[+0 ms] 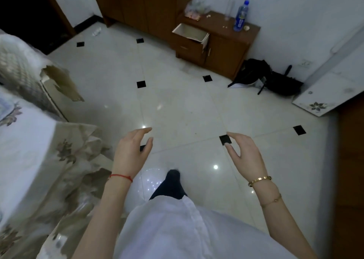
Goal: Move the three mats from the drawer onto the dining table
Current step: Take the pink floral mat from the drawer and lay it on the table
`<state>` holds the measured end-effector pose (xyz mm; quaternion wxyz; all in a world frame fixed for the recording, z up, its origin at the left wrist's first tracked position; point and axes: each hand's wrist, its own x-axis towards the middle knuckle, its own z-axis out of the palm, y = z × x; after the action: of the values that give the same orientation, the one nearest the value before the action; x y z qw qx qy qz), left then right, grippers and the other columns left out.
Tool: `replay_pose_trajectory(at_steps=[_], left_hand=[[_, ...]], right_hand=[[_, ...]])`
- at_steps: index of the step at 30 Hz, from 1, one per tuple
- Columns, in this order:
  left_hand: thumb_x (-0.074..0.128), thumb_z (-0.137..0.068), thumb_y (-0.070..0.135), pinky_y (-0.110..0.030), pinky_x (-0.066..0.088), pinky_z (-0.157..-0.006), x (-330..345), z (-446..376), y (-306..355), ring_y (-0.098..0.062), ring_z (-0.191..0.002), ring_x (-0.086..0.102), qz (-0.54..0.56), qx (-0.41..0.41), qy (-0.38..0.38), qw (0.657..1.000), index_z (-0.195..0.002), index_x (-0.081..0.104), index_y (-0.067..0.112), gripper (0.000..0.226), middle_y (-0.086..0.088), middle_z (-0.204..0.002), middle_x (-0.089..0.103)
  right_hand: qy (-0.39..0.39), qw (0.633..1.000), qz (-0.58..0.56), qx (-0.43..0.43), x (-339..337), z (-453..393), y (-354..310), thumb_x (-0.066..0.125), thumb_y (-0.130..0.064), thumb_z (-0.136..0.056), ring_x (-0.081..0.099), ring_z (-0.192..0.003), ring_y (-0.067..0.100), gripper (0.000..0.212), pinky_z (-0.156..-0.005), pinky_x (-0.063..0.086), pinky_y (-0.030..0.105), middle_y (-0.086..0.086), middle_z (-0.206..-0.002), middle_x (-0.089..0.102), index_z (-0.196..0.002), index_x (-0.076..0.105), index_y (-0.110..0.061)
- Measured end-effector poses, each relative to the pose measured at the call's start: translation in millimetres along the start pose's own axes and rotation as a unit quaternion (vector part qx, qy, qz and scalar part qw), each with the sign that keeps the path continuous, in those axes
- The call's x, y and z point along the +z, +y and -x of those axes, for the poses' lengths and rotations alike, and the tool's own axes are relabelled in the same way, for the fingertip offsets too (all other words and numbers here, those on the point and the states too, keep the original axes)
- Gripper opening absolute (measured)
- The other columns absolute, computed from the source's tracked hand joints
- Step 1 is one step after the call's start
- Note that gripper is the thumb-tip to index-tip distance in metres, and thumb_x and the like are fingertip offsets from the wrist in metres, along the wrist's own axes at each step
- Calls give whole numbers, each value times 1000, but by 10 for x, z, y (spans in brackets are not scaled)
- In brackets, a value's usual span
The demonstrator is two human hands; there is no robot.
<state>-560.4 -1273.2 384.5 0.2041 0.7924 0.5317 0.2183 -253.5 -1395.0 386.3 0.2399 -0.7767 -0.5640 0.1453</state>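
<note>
white garment front (pixel 177 229) fills the bottom of the view, one dark-socked foot (pixel 173 177) stepping out below it onto the glossy white tiled floor with small black diamond insets (pixel 177 105). both bare forearms reach forward over the floor. left hand (pixel 132 150), thin red string at the wrist, fingers loosely extended and spread, holding nothing. right hand (pixel 246 152), gold bangle and fine chain at the wrist, fingers likewise relaxed and apart, holding nothing.

far side of the room: small brown wooden cabinet (pixel 218 48) against the white wall, its top white-lined drawer (pixel 190 33) pulled out. what lies inside the drawer cannot be made out from this angle; no mats can be told apart there. on the cabinet top: clear plastic bottle (pixel 229 7), blue-labelled bottle with blue cap (pixel 240 16), crumpled clear bag (pixel 195 8).

left edge: table draped in pale floral cloth (pixel 29 150). black bag (pixel 266 77) lies on the floor right of the cabinet, near a leaning white panel (pixel 331 89).
</note>
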Motion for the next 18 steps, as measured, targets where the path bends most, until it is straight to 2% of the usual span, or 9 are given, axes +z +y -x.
replay_pose_trajectory(at_steps=[3, 9, 14, 18], left_hand=[[56, -94, 25, -38, 49, -93, 198, -546, -73, -22, -106, 62, -7, 5, -3, 1000, -121, 62, 15, 30, -3, -114, 68], [59, -93, 20, -29, 42, -96, 374, -1982, -129, -21, -110, 60, 6, -12, -4, 1000, -121, 63, 14, 29, -3, -117, 67], [55, -94, 26, -40, 46, -98, 358, -3402, -204, -22, -110, 60, 3, 17, -8, 1000, -122, 62, 16, 30, -2, -117, 67], [48, -91, 35, -40, 49, -95, 349, -4387, -237, -22, -107, 62, -17, 34, -18, 999, -120, 63, 16, 37, -1, -115, 68]], right_hand=[[-12, 1000, -5, -2, 118, -561, 133, 55, -26, -95, 47, -120, 16, 35, -96, 30, 16, 0, -124, 60, -128, 56, -16], [-15, 1000, -10, 3, 252, -2008, 242, 55, -28, -95, 47, -121, 14, 36, -98, 28, 15, 1, -125, 60, -129, 56, -15], [11, 1000, -8, 3, 177, -3360, 173, 54, -28, -96, 48, -121, 15, 36, -99, 30, 16, 1, -126, 59, -129, 56, -15], [28, 1000, -14, 1, 149, -4243, 136, 56, -25, -95, 51, -117, 17, 36, -99, 29, 15, 3, -123, 60, -128, 56, -12]])
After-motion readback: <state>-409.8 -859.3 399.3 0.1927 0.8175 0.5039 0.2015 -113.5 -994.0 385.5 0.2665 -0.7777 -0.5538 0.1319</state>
